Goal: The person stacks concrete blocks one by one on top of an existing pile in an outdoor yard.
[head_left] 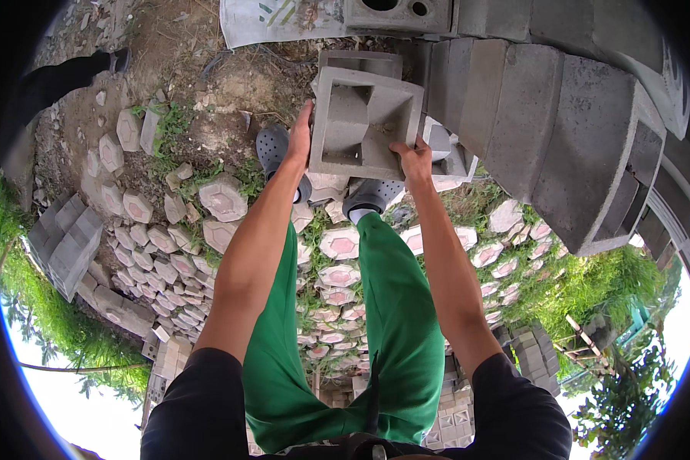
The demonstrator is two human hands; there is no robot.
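Between my two hands is a grey hollow concrete block (327, 159), its open, angular cavities facing up. My left hand (300, 139) presses along its left side, fingers stretched toward the far end. At the near right corner my right hand (415, 162) grips the rim, thumb over the edge at the cavity. Just beyond the block, part of another concrete piece (360, 60) shows; whether they touch I cannot tell. Beside my right hand lies a further hollow block (454, 159), partly covered. Below the held block are my feet in grey clogs (272, 146).
Large grey concrete blocks (540, 115) stand in a row at the right. A pale sheet (280, 19) lies at the far side. Uneven hexagonal pavers (222, 198) with grass between them cover the ground. Another person's dark-clothed leg (65, 80) is at the far left, and stacked blocks (65, 241) stand left.
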